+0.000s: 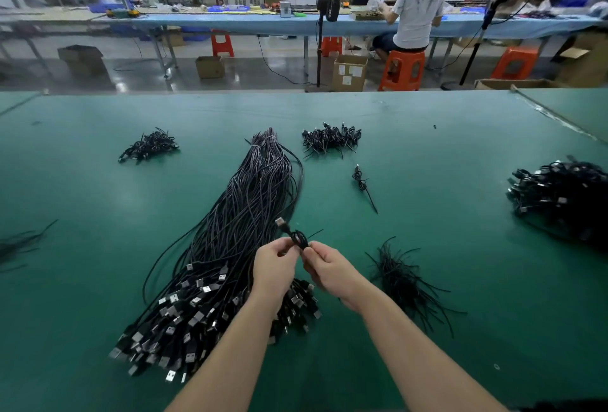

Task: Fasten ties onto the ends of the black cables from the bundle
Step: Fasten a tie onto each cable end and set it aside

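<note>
A long bundle of black cables (250,214) lies on the green table (444,155), its silver plugs fanned out at the near end. Above those plugs my left hand (274,268) and my right hand (329,267) together pinch a small coiled cable end (297,239). Its plug sticks up to the left and a thin tie tail pokes out to the right. A loose heap of black ties (403,276) lies just right of my right hand.
Piles of tied cable coils sit at the back left (149,146), back middle (330,138) and far right (559,194). One single tied coil (362,183) lies between them. Loose strands (19,242) lie at the left edge. Beyond the table are stools, boxes and seated people.
</note>
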Motion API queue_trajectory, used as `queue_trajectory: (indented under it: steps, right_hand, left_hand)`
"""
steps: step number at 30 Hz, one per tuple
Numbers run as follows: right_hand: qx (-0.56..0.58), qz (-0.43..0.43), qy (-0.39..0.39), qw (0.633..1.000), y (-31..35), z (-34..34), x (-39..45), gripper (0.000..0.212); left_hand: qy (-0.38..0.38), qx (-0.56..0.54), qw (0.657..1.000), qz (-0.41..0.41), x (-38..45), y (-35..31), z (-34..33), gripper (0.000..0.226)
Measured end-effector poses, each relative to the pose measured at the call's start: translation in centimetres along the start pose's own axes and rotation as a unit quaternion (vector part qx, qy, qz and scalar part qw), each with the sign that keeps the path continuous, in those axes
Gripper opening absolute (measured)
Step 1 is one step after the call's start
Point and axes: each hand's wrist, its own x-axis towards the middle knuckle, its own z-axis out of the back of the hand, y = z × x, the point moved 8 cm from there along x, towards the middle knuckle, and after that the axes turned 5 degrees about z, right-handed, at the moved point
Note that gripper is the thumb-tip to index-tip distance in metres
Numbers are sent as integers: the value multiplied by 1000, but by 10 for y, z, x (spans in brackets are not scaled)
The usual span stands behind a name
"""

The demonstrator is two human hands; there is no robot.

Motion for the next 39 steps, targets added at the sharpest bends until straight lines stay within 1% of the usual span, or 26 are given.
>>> queue_trajectory:
  steps: [2, 5, 10, 12, 14, 16, 19, 22, 26, 30, 33, 35, 37, 39]
  right_hand:
    - [13, -7, 17, 1000, 9, 0, -3, 28]
    - [-7, -12, 37, 999, 17, 2, -6, 27]
    - [-27, -25, 23, 999, 23, 7, -5, 27]
    - [-46, -30, 18, 998, 24, 6, -4, 28]
    - [-104, -31, 11, 994, 26, 4, -2, 30]
    - [-166, -34, 7, 985, 27, 3, -1, 33]
    - [-187, -43, 18, 981, 26, -2, -2, 34]
    - [-157, -33, 8, 987, 27, -4, -4, 35]
    - [-87, -6, -33, 996, 28, -5, -5, 34]
    - [-30, 19, -69, 997, 30, -8, -6, 27]
    - [-33, 40, -98, 994, 34, -6, -7, 26]
    - [-39, 43, -111, 992, 35, -5, -9, 32]
    - [-26, 35, -114, 993, 33, -6, -9, 34]
    - [-13, 23, -108, 994, 31, -8, -8, 31]
  left_hand:
    - [-5, 11, 1000, -28, -3, -6, 3, 25]
    - [-11, 50, 997, -60, -8, -11, 7, 29]
    - [-7, 104, 990, -90, -11, -18, 10, 15]
    - [-5, 101, 991, -92, -12, -20, 10, 16]
    - [-1, 90, 992, -83, -15, -19, 9, 19]
    - [0, 81, 994, -71, -16, -15, 9, 14]
    - [1, 67, 996, -53, -17, -9, 9, 11]
    - [1, 32, 999, -32, -19, -6, 10, 13]
    - [-22, 16, 999, -28, -20, -10, 11, 11]
    - [-16, 7, 1000, -23, -20, -14, 10, 22]
    - [-17, 49, 998, -22, -17, -18, 11, 21]
    - [-13, 101, 995, -18, -13, -20, 10, 25]
    - [-11, 157, 987, -24, -10, -24, 10, 24]
    - [-17, 208, 977, -42, -9, -30, 11, 21]
